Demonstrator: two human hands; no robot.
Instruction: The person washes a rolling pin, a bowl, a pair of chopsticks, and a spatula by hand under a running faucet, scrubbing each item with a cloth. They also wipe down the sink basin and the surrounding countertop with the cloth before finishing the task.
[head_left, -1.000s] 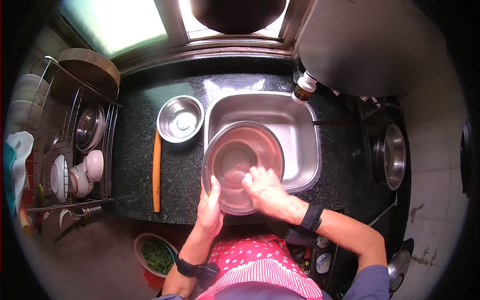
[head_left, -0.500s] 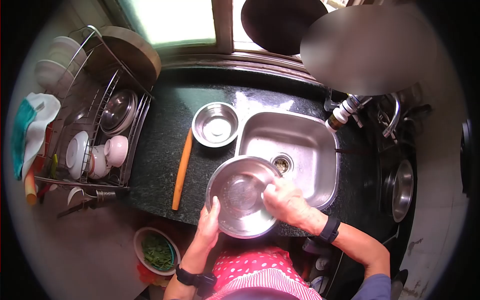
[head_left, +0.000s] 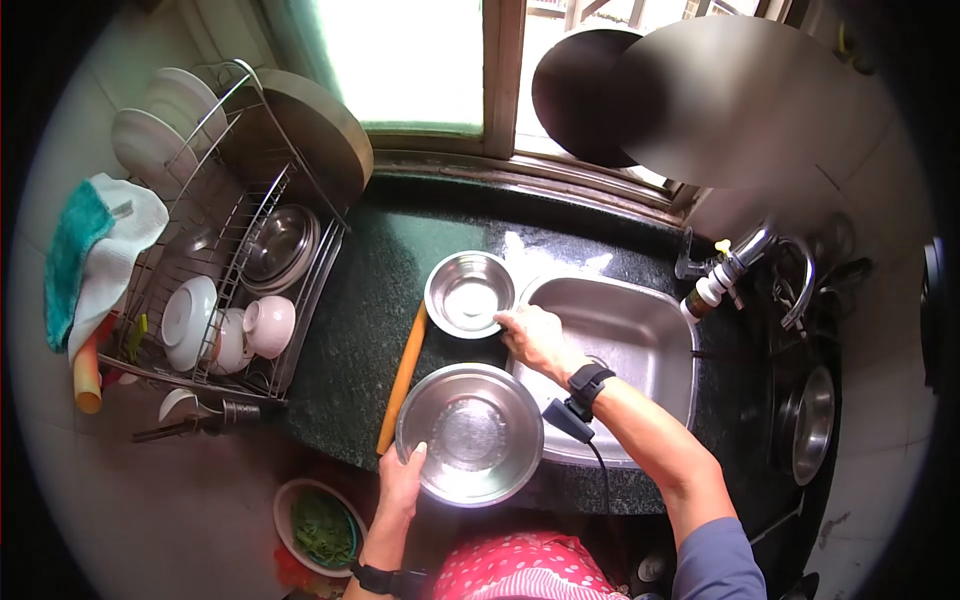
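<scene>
Head view, small bowl: lying ten o'clock from right hand, fingers' hold unclear
Large bowl: left hand is gripping, eight o'clock

The left hand grips the large metal bowl at its near-left rim, thumb inside. The right hand extends over the sink, fingers at the rim of the small metal bowl; whether they grip is unclear. The small metal bowl stands on the dark counter. A wooden stick lies left of both vessels. The dish rack holds a pink bowl.
</scene>
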